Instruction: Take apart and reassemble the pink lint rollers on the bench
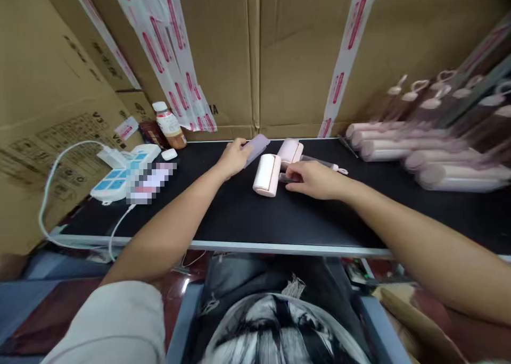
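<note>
My left hand [235, 156] is closed on a translucent pale-pink plastic cover [257, 146], held just above the dark work surface. In front of me a pale-pink lint roller [266, 175] lies on its side, and my right hand [311, 179] has its fingers closed around the clear handle at its right. Right behind it lies a second lint roller [290, 150]. A clear handle with a pink loop [339, 170] at its end sticks out past my right hand.
Several lint rollers with loops [407, 140] lie in a row at the right. A white power strip [123, 175] with cables, a blurred-out phone [154, 183] and a drink bottle [170, 125] stand at the left. Taped cardboard [295, 60] walls the back of the black table [239, 220].
</note>
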Action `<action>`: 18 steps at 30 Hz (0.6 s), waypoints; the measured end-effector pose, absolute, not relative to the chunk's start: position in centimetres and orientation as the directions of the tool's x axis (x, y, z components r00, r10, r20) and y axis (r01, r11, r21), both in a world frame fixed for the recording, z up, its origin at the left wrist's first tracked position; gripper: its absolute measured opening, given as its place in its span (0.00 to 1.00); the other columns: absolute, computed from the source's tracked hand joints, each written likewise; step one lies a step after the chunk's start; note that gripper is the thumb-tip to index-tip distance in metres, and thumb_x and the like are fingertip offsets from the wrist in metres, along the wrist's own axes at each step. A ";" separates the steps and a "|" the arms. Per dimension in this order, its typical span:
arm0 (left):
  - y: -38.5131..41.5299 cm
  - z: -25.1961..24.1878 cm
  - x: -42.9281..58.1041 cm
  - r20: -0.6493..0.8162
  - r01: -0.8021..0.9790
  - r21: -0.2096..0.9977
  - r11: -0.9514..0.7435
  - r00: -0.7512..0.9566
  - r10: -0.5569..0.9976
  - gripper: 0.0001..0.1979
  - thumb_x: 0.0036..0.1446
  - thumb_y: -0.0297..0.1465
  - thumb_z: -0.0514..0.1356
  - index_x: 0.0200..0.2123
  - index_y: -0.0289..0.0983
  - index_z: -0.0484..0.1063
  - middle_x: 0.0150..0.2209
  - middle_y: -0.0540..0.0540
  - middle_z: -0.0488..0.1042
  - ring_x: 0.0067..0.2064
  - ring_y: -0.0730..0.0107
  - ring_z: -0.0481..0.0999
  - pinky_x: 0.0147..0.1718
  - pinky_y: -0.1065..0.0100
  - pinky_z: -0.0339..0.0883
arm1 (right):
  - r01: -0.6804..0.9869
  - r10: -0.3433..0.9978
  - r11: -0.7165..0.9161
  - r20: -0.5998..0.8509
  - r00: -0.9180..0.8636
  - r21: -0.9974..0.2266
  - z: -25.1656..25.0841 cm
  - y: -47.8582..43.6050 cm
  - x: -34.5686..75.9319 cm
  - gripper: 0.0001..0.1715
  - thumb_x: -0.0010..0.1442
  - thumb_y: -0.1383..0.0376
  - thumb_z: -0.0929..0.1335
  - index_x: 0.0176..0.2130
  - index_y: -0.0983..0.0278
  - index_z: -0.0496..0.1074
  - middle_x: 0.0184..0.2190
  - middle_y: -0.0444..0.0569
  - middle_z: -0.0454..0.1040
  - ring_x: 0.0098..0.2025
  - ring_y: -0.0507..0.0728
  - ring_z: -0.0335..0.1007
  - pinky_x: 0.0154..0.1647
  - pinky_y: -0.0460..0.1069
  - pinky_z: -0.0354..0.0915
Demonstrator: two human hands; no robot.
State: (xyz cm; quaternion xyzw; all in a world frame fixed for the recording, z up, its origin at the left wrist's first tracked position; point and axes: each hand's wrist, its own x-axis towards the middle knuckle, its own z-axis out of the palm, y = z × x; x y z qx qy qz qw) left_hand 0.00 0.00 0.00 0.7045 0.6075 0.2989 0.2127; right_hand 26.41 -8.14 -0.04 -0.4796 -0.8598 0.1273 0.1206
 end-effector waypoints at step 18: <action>1.5 -0.5 -0.2 0.562 0.734 0.373 -0.568 0.308 0.767 0.22 0.69 0.30 0.59 0.63 0.35 0.76 0.67 0.32 0.74 0.69 0.45 0.72 0.71 0.44 0.62 | 0.740 0.889 0.447 0.160 -0.429 -0.502 -0.8 -8.0 26.4 0.12 0.60 0.58 0.74 0.35 0.60 0.69 0.34 0.48 0.77 0.36 0.59 0.71 0.40 0.52 0.61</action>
